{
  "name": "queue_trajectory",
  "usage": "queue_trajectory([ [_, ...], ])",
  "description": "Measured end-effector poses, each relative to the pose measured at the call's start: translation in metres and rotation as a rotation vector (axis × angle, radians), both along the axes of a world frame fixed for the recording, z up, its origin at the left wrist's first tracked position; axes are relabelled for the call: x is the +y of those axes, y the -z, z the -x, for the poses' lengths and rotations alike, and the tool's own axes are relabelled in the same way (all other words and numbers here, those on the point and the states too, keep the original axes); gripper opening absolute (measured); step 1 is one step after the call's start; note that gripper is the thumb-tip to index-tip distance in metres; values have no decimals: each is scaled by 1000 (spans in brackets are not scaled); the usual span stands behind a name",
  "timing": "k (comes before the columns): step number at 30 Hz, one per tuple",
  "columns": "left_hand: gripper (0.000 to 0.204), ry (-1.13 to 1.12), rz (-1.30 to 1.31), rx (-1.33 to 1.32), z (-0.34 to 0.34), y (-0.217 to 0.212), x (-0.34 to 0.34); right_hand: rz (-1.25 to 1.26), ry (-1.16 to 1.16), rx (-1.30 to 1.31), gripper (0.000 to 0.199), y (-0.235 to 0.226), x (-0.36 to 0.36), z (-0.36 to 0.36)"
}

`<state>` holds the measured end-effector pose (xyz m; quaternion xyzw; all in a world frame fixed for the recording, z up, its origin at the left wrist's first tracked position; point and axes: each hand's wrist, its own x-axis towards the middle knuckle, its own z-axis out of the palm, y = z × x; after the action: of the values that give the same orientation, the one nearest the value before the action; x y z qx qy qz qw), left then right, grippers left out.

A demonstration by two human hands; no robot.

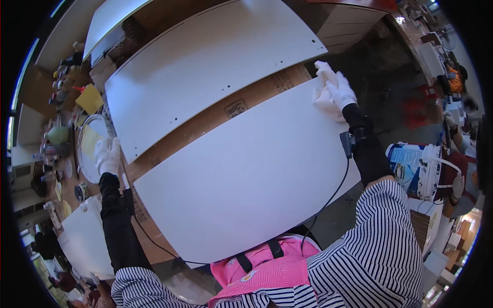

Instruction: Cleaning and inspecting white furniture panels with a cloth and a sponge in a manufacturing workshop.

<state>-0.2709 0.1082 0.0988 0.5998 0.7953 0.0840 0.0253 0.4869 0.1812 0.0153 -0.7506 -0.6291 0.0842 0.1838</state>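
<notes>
My right hand (341,91), in a white glove, is closed on a bunched white cloth (327,105) at the far right corner of a smooth white panel (246,169). This panel lies right in front of me. Beyond it is a second white panel (215,56) with small dark holes along its near edge. My left hand (107,156), also gloved in white, is off the left ends of the panels, beside a round tray (90,149). Its fingers look loosely apart and nothing shows in them.
Brown printed cardboard (241,105) shows in the gap between the panels. A white bucket (418,169) stands at my right. Farther left are a yellow piece (90,99), a small tin (81,192) and another white board (90,241). Black cables (334,195) run along both my arms.
</notes>
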Motion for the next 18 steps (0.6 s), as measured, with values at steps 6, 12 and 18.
queue_trajectory([
  [6, 53, -159, -106, -194, -67, 24, -229, 40, -262, -273, 76, 13, -54, 170],
  [12, 72, -567, 73, -250, -124, 81, -391, -58, -692, -128, 77, -27, -135, 363],
  [18, 74, -462, -44, -174, -143, 87, -401, -80, -1023, 39, 71, -27, -188, 529],
])
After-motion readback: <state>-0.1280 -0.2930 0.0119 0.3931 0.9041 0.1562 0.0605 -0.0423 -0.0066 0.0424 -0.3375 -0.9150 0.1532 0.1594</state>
